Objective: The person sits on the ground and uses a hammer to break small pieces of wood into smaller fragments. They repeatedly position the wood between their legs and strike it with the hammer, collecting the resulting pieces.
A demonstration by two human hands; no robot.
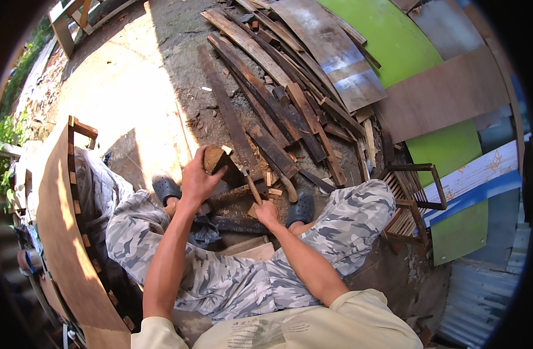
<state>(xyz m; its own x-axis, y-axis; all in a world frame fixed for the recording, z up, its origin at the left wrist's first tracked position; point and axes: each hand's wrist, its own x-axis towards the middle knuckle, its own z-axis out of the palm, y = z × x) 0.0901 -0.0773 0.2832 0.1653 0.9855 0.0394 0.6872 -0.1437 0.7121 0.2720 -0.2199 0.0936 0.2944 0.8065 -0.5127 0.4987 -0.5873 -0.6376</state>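
Observation:
My left hand (200, 177) is wrapped round a dark wooden block (214, 159) with a rough brown face, holding it up on end between my knees. Closed in my right hand (267, 213) is a hammer (253, 189) with a light wooden handle; its small metal head is up beside the block. Below the hands lies a dark timber piece (234, 224) near my feet. A curved wooden handle (288, 189) rests on the ground by my right shoe, and a dark pointed blade (317, 180) lies just beyond it.
A heap of old planks (266, 93) spreads ahead. Sheet panels (447, 93) lie at the right, near a slatted wooden frame (415, 198). A long curved board (62, 232) stands close at my left. Small wood offcuts (274, 191) are scattered around my feet.

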